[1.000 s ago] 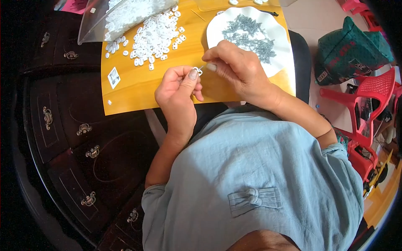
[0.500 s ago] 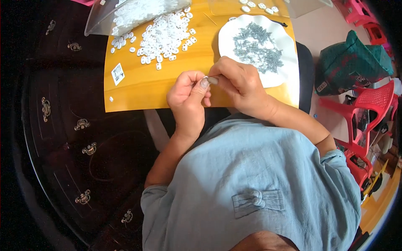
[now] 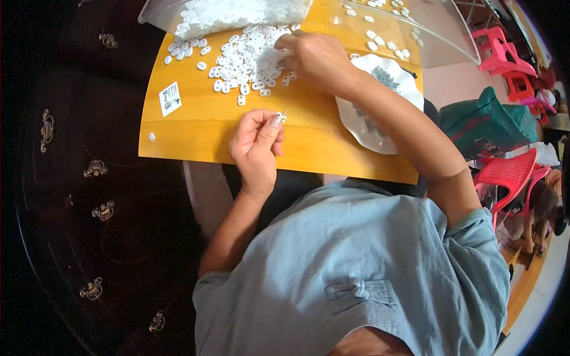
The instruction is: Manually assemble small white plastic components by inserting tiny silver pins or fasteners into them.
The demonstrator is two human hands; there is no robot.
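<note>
My left hand [image 3: 256, 142] is closed near the table's front edge. Its thumb and fingertips pinch a small white plastic piece [image 3: 281, 117], with a thin metal screw sticking up from it. To the far side, my right hand [image 3: 317, 56] reaches over a pile of white oval two-hole pieces [image 3: 246, 59]. Its fingers look apart, with their tips over the right part of the pile and partly hidden. My right forearm crosses a white wavy-edged plate [image 3: 374, 142], which holds small grey screws [image 3: 385, 77].
A clear bin [image 3: 157, 15] full of white pieces lies at the back left. Another clear container [image 3: 442, 38] with scattered white pieces stands at the back right. A printed label [image 3: 170, 99] sits on the yellow tabletop [image 3: 205, 139]. A green bag [image 3: 490, 124] and red chairs [image 3: 512, 181] are at right.
My right hand has left my left hand and moved forward to the white pile. The piece in my left hand now shows with its screw. The view has shifted slightly.
</note>
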